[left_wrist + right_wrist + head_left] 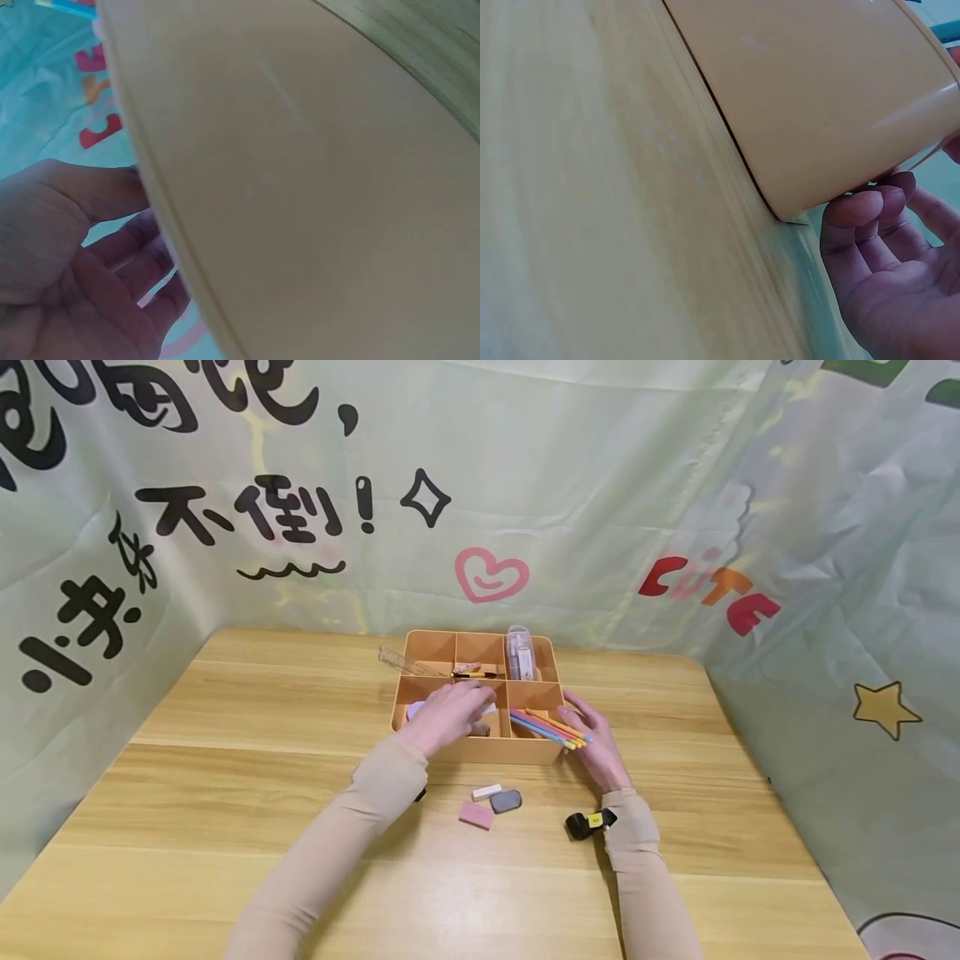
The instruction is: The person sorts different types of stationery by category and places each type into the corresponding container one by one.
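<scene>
An orange desk organizer (480,751) with several compartments stands toward the back of the table. My left hand (453,714) reaches over its front middle compartment. In the left wrist view the front wall hides those fingertips (161,259), so whether they pinch anything cannot be seen. My right hand (600,747) is at the organizer's right side, its bent fingers (855,210) touching the outer wall from outside. Colored pencils (547,727) lean out of the front right compartment, over that hand. A purple item (413,710) lies in the front left compartment, partly hidden.
In front of the organizer lie a pink eraser (476,815), a grey oval piece (506,801) and a small white block (487,792). A clear ruler (401,661) sticks out at the back left. A clear case (521,653) stands in the back right compartment.
</scene>
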A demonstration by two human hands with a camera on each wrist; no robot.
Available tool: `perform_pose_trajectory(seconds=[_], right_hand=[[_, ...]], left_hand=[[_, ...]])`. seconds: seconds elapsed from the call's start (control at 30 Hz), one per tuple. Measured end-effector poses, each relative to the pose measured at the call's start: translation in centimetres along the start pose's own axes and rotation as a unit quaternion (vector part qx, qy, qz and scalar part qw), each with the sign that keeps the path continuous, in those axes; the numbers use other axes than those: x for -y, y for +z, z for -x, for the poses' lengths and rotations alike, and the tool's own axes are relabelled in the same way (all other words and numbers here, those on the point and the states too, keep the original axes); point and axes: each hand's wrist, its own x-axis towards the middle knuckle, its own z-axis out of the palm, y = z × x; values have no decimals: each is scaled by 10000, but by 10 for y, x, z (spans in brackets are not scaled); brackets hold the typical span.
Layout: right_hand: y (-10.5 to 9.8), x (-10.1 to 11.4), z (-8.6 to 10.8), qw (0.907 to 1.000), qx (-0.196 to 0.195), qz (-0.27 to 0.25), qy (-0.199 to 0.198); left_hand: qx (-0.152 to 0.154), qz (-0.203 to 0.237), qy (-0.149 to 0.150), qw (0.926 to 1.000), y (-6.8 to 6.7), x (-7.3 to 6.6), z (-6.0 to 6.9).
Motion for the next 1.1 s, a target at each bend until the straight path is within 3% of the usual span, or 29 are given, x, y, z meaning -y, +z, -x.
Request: perform_pose_trajectory(seconds=[0.17,0.33,0.5,0.77,1.1], right_hand=[[0,-1,-1,10000,-1,-7,-16],[0,-1,0,10000,-7,-10,-4],[0,-1,0,10000,-12,-14,-4],[1,-1,0,10000,4,-63,-19],[1,0,0,10000,9,-88,-21]], left_hand=[[282,-618,-74,9977,6,1,-13],[452,-847,-198,9952,10,2,-22],[807,-1105,-407,9898,15,2,-29],[1132,-1275,-550,9838,20,2,-32],[1222,-1434,-585,9803,23,1,-32]])
